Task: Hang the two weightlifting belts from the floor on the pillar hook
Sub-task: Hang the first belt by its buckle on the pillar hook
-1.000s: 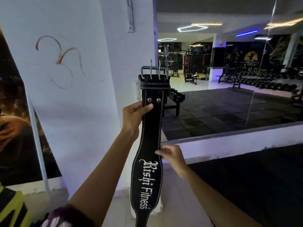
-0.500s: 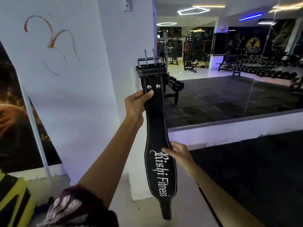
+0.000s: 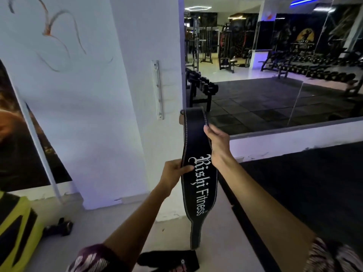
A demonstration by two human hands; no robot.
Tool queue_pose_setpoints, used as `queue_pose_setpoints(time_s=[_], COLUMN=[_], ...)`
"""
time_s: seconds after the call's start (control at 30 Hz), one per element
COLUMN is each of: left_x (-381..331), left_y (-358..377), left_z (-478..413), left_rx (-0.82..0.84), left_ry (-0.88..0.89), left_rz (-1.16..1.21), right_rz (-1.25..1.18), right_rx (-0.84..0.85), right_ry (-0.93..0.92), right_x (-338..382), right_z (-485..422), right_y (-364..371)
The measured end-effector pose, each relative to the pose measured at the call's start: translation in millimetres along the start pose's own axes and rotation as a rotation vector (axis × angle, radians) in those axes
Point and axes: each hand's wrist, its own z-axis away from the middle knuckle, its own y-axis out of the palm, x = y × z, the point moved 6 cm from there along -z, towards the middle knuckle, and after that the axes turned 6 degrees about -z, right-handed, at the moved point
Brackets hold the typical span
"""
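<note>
I hold a black leather weightlifting belt with white "Rishi Fitness" lettering upright in front of the white pillar. My left hand pinches its left edge at the lettering. My right hand grips its right edge higher up. The belt's top is folded over away from me, so the buckle is hidden. A white hook rail is fixed vertically on the pillar, up and left of the belt. A second black belt lies on the floor below my arms.
A large wall mirror at right reflects dumbbell racks and machines. A yellow-and-black object sits at lower left, with a small dark dumbbell beside it. Black rubber flooring covers the right side.
The belt has dropped lower and its buckle end has folded out of sight. My left hand slid down from near the rivets to the lettering; my right hand moved up the right edge.
</note>
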Motion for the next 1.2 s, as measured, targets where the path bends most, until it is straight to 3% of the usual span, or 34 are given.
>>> queue_pose_setpoints(time_s=[0.2,0.37,0.43,0.53,0.7,0.83,0.93,1.1,1.2], left_x=[2.8,62.2,28.0,-50.0,-81.6,-71.6,-68.0,-92.7,-99.4], left_y=[-5.7,-5.0,-11.6,-22.8,-26.9,-16.3,-10.6,-9.9,-12.6], left_z=[4.8,34.7,19.5,-11.2,-27.5,-22.3,-16.4,-17.3,-12.8], left_rx=[-0.115,0.182,0.183,0.045,-0.246,-0.232,-0.216,-0.145,-0.141], left_ry=[-0.016,-0.264,-0.181,-0.037,-0.139,-0.133,-0.127,-0.011,0.005], left_rz=[0.212,-0.131,-0.118,0.242,0.379,0.444,0.425,0.382,0.361], right_rz=[0.03,0.042,0.055,0.068,0.111,0.407,0.655,0.454,0.641], right_rx=[0.008,0.009,0.068,0.178,0.321,0.316,0.43,0.384,0.388], right_ry=[0.026,0.035,0.024,0.028,-0.039,-0.036,0.027,-0.049,0.045], right_x=[-11.9,-23.9,-23.8,-21.5,-16.1,-54.7,-77.1,-43.2,-84.6], right_z=[5.0,10.9,12.8,21.9,32.9,46.8,53.5,39.5,49.0], right_y=[1.0,-7.1,-0.3,13.4,12.3,-40.7,-68.4,-34.4,-70.0])
